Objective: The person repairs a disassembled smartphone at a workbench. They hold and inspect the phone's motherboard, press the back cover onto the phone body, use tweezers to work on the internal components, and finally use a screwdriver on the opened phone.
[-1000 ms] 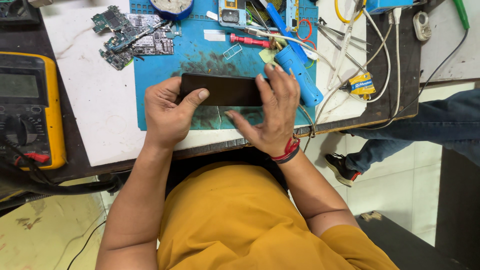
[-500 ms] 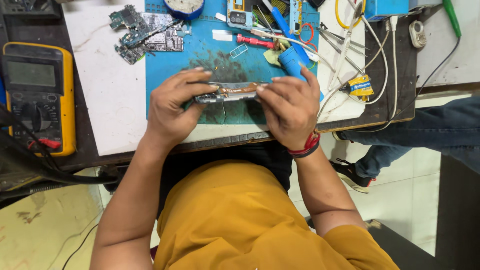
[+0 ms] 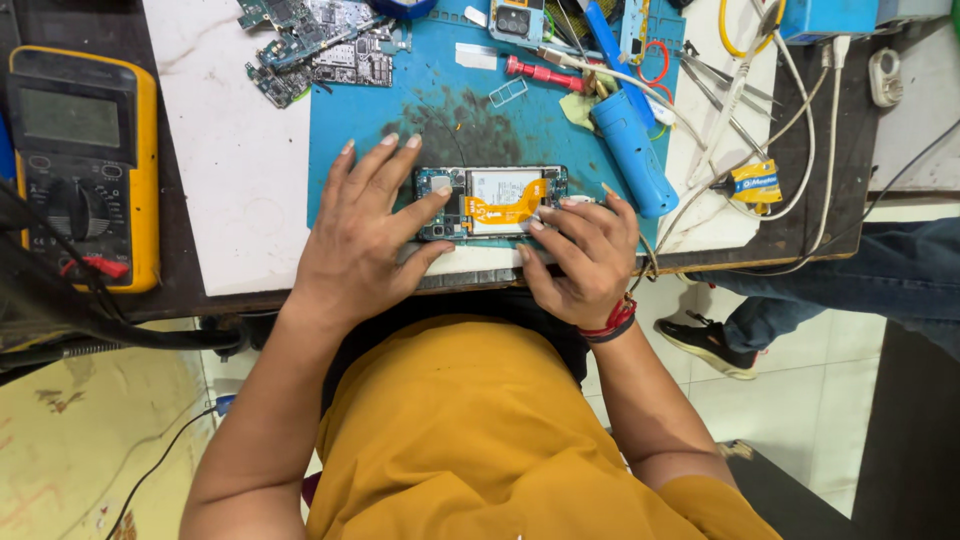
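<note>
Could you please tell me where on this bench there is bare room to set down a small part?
The white board is bare between the yellow multimeter and the blue mat, below the circuit boards. The mat's upper and right side is crowded with tools and cables around the blue cylinder. Both hands, left and right, cover the opened phone.

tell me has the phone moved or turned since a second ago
Yes. The opened phone now lies open side up, orange flex cable showing, on the blue mat; earlier its dark side faced up. It remains at the mat's near edge between both hands.
</note>
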The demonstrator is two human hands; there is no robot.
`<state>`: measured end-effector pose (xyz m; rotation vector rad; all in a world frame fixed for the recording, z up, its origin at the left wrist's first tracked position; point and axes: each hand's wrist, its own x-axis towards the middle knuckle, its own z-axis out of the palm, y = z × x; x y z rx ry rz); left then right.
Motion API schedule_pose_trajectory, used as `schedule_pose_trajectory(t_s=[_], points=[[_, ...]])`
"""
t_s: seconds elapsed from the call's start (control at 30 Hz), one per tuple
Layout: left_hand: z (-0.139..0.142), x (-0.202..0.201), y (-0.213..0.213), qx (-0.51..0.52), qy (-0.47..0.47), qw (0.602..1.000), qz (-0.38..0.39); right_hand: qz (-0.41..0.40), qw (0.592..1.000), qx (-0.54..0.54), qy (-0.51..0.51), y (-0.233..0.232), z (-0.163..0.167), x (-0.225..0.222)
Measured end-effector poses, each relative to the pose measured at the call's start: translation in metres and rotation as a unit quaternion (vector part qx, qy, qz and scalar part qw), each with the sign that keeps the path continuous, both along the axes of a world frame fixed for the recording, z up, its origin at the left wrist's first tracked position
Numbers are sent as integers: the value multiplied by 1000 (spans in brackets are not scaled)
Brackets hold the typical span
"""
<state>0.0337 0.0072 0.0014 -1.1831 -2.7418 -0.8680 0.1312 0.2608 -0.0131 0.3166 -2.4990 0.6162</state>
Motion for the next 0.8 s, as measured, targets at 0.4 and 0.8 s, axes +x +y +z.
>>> schedule_pose_trajectory(t_s=[0.4,0.8], points=[[-1,-2,7,-16,14,1000,13,-191,980,-18,56,56,10,-8],[0,0,5,-35,20,999,20,-120,975,180,-57,156,41,-66]])
